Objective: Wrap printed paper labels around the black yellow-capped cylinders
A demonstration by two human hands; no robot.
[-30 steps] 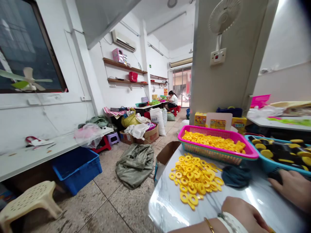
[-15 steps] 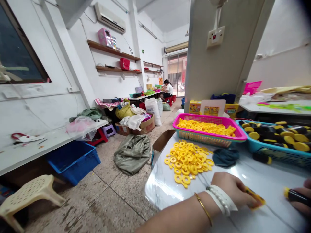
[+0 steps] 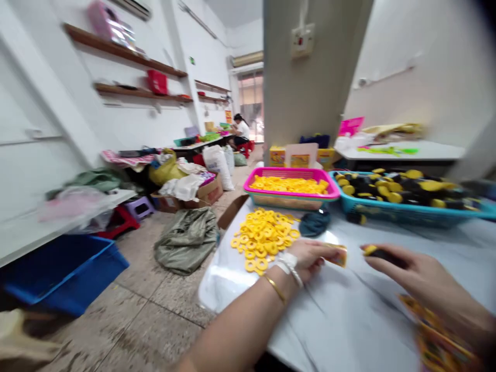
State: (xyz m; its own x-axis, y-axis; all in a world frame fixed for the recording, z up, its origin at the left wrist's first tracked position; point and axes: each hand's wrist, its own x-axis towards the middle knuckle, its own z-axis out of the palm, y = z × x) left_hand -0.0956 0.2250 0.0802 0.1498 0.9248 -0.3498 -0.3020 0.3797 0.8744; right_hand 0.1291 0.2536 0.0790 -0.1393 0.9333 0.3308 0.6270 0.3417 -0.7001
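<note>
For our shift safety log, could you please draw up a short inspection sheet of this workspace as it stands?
surface: white marble-look table
job's things: loose yellow rings; more in a pink basket; black-and-yellow pieces in a blue basket
clutter: dark teal cloth; blurred patterned item at lower right
grips: left hand holds a yellow piece; right hand holds a black-and-yellow piece
cables: nothing seen
surroundings: green sack and blue crate on the floor; seated person far off

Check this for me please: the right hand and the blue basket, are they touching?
Apart. The head view shows the right hand with a strip of white tabletop between it and the blue plastic basket.
</note>
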